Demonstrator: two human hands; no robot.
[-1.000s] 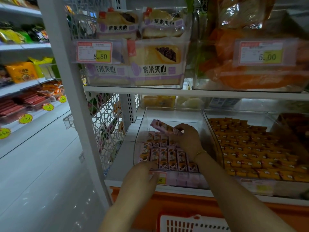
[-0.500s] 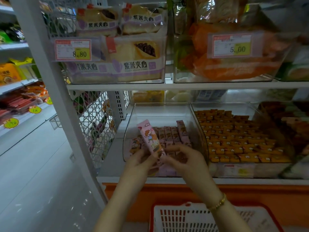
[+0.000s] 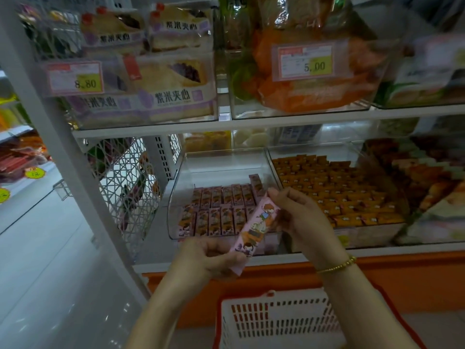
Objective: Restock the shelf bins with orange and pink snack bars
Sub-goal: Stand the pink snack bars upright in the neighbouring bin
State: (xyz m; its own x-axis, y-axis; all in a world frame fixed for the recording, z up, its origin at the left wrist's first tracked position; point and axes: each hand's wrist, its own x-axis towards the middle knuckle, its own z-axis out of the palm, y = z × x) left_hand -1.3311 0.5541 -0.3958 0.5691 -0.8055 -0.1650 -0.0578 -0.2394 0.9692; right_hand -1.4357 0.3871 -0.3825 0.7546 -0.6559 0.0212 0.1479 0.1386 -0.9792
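A long pink snack bar pack (image 3: pixel 256 231) is held tilted in front of the lower shelf. My left hand (image 3: pixel 208 258) pinches its near end. My right hand (image 3: pixel 299 220) grips its far end. Behind it a clear bin (image 3: pixel 176 197) holds two rows of pink bars (image 3: pixel 221 210), with its back half bare. To the right, another clear bin (image 3: pixel 276 170) is packed with orange bars (image 3: pixel 334 187).
A white and red shopping basket (image 3: pixel 279 321) stands below my arms, in front of the orange shelf base (image 3: pixel 402 278). The upper shelf (image 3: pixel 226 125) carries bread packs and price tags. A white upright post (image 3: pixel 63 137) and mesh side panel (image 3: pixel 118 182) stand at left.
My right hand lifted a pink pack out of the bin and drew it toward me. My left hand left the bin's front and took the pack's near end; the pack has tilted rightward.
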